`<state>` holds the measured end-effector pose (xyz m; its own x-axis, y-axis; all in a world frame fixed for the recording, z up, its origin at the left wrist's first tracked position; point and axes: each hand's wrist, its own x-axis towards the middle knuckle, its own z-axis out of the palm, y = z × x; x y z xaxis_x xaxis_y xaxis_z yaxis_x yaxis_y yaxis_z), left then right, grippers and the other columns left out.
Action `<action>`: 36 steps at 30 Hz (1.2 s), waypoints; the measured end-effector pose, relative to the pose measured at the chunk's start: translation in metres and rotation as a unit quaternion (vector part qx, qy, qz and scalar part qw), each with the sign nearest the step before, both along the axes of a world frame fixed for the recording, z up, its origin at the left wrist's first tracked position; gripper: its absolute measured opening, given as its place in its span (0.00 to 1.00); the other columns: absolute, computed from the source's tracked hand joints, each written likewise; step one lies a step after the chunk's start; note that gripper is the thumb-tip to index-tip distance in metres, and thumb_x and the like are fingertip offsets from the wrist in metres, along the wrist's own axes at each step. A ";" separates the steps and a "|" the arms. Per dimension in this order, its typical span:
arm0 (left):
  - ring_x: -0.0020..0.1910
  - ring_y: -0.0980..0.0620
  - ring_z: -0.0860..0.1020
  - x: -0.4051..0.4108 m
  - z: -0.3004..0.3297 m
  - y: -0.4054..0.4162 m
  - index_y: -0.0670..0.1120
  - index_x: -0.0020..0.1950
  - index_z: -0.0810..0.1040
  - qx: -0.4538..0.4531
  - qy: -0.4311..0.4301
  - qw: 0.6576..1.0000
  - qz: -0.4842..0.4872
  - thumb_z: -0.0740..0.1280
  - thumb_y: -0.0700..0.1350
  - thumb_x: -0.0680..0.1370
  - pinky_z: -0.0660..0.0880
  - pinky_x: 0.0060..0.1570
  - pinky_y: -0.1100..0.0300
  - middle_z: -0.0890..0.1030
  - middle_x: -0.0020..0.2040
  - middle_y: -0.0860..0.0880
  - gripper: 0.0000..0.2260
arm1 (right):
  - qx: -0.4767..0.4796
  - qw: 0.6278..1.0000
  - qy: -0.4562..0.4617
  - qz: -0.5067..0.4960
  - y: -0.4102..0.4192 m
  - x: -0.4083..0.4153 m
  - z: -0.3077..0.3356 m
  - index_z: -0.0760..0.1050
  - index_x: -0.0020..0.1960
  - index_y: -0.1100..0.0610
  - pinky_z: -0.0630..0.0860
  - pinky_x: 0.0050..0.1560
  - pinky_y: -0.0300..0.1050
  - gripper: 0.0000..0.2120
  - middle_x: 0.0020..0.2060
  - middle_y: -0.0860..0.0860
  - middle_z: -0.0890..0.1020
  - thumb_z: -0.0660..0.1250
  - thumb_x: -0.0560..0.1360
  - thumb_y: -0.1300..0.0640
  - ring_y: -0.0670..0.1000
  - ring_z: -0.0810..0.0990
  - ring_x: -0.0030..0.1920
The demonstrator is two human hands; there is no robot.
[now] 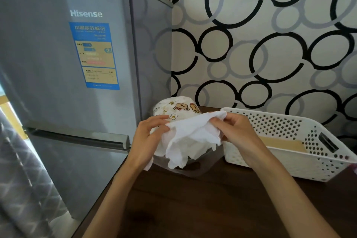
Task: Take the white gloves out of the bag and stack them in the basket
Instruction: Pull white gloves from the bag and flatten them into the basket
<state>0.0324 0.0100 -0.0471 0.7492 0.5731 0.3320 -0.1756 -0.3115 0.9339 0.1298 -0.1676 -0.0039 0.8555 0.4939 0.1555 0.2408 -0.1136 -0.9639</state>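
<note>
A crumpled white cloth glove (191, 137) is being pinched at its upper edge by the left hand (148, 139) and right hand (234, 131), above the cartoon-printed bag (176, 108), while the perforated white plastic basket (301, 127) beside it on the dark wooden desk (193, 208) is holding no visible gloves yet.

Table (212, 205): dark brown wood grain, set against the wall. On it: white perforated basket (301, 162) at right; cartoon-print bag (179, 109) at back, beside the fridge (77, 83); a clear container (197, 168), mostly hidden, between them.
</note>
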 end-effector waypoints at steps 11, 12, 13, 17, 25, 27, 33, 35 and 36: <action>0.48 0.65 0.78 0.061 0.052 -0.060 0.58 0.57 0.76 0.187 0.114 0.973 -0.071 0.70 0.69 0.65 0.76 0.48 0.62 0.80 0.50 0.63 0.26 | 0.028 0.995 -0.038 -0.085 -0.031 0.051 0.017 0.79 0.47 0.55 0.72 0.39 0.41 0.11 0.38 0.54 0.81 0.62 0.78 0.50 0.48 0.78 0.37; 0.47 0.64 0.78 0.074 0.047 -0.066 0.56 0.56 0.77 0.216 0.127 0.967 -0.054 0.72 0.66 0.65 0.76 0.46 0.62 0.81 0.49 0.61 0.24 | 0.021 0.994 -0.046 -0.096 -0.039 0.059 0.015 0.79 0.46 0.54 0.72 0.40 0.42 0.10 0.38 0.54 0.81 0.61 0.79 0.51 0.49 0.77 0.38; 0.46 0.61 0.79 0.087 0.044 -0.072 0.55 0.54 0.79 0.243 0.136 0.960 -0.032 0.73 0.62 0.68 0.75 0.44 0.61 0.82 0.47 0.60 0.19 | -0.002 0.993 -0.058 -0.106 -0.047 0.067 0.013 0.79 0.45 0.53 0.72 0.40 0.43 0.10 0.39 0.52 0.81 0.61 0.79 0.52 0.49 0.78 0.39; 0.43 0.52 0.78 0.128 0.028 -0.085 0.53 0.45 0.82 0.292 0.163 0.940 -0.064 0.65 0.53 0.77 0.72 0.41 0.57 0.81 0.41 0.54 0.08 | -0.244 0.963 -0.083 -0.078 -0.072 0.101 -0.005 0.76 0.48 0.62 0.69 0.42 0.46 0.15 0.44 0.57 0.80 0.56 0.81 0.53 0.55 0.77 0.44; 0.51 0.48 0.79 0.134 0.038 -0.084 0.46 0.50 0.81 0.380 0.301 0.844 -0.228 0.62 0.53 0.80 0.77 0.47 0.53 0.82 0.55 0.48 0.14 | -0.370 0.916 0.125 0.090 -0.095 0.105 -0.009 0.72 0.63 0.55 0.77 0.53 0.43 0.15 0.57 0.52 0.79 0.59 0.80 0.49 0.51 0.79 0.54; 0.56 0.49 0.78 0.125 0.045 -0.079 0.45 0.56 0.81 0.353 0.312 0.835 -0.285 0.62 0.52 0.80 0.75 0.57 0.50 0.80 0.60 0.49 0.14 | -0.361 0.915 0.125 0.128 -0.101 0.102 -0.005 0.75 0.61 0.54 0.79 0.51 0.43 0.15 0.55 0.53 0.82 0.60 0.79 0.48 0.52 0.81 0.53; 0.52 0.59 0.78 0.119 0.047 -0.063 0.53 0.52 0.79 0.289 0.211 0.914 -0.192 0.68 0.50 0.77 0.75 0.55 0.60 0.81 0.50 0.57 0.06 | -0.106 0.990 0.079 0.050 -0.093 0.100 0.001 0.80 0.52 0.49 0.76 0.54 0.46 0.09 0.48 0.47 0.85 0.63 0.78 0.50 0.51 0.81 0.54; 0.49 0.60 0.79 0.122 0.047 -0.065 0.52 0.51 0.80 0.234 0.164 0.946 -0.154 0.65 0.52 0.79 0.75 0.52 0.61 0.82 0.48 0.56 0.06 | 0.005 0.998 0.061 -0.023 -0.084 0.096 0.006 0.81 0.50 0.49 0.75 0.55 0.49 0.08 0.47 0.47 0.85 0.63 0.77 0.50 0.51 0.81 0.54; 0.47 0.61 0.79 0.123 0.050 -0.069 0.51 0.52 0.79 0.199 0.144 0.955 -0.169 0.62 0.52 0.80 0.74 0.49 0.65 0.83 0.48 0.55 0.09 | 0.051 0.996 0.065 -0.037 -0.080 0.094 0.010 0.81 0.50 0.50 0.75 0.56 0.49 0.08 0.47 0.47 0.85 0.63 0.78 0.51 0.51 0.81 0.53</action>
<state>0.1554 -0.0589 0.0030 0.9619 0.1539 0.2262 -0.0832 -0.6230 0.7778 0.2234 -0.2478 0.0059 0.9050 0.4162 0.0877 0.1081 -0.0258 -0.9938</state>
